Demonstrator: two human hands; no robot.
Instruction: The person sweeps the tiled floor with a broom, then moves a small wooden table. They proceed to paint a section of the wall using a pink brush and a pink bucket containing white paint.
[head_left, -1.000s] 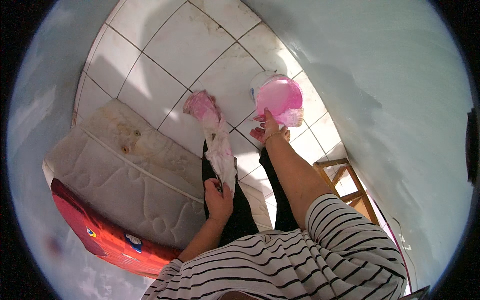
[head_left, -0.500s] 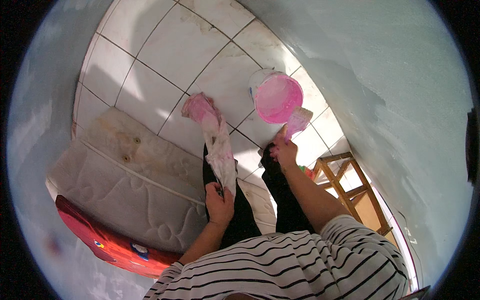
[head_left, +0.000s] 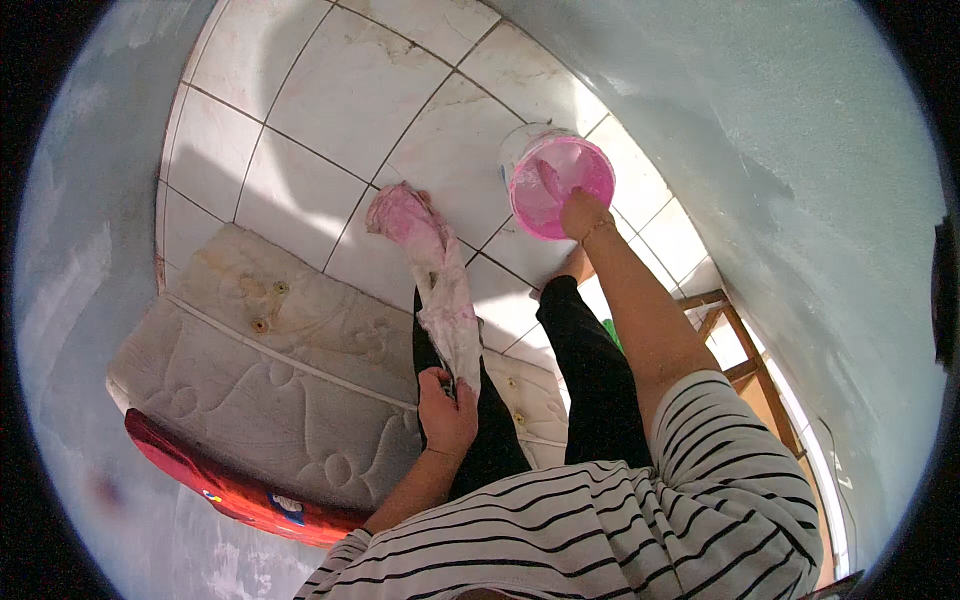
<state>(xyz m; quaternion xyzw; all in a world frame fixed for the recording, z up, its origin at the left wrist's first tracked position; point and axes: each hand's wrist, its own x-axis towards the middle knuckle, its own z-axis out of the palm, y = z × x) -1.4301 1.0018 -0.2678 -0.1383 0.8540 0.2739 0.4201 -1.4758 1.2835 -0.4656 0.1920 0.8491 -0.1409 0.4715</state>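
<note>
My left hand [head_left: 447,412] is closed on the upper end of a long white cloth [head_left: 446,310] stained pink. It stretches along my left lower leg, with its pinkest part at the far end over the foot. Ahead and to the right, my right hand [head_left: 583,212] reaches into the mouth of a white bucket [head_left: 508,160] with a pink-coated inside. A wide paintbrush [head_left: 549,180], smeared pink, extends from that hand inside the bucket. The fingers hide its handle, and I cannot tell how deep its bristles sit in the pink paint.
A stained quilted mattress [head_left: 270,375] lies to my left, with a red printed cloth [head_left: 250,500] along its near edge. A wooden frame [head_left: 742,350] stands at the right, by the blue-grey wall [head_left: 790,180]. White tiles [head_left: 330,130] cover the floor ahead.
My right hand has moved forward, carrying the paintbrush from beside the bucket into it. My left hand keeps its hold on the cloth. The view has shifted slightly.
</note>
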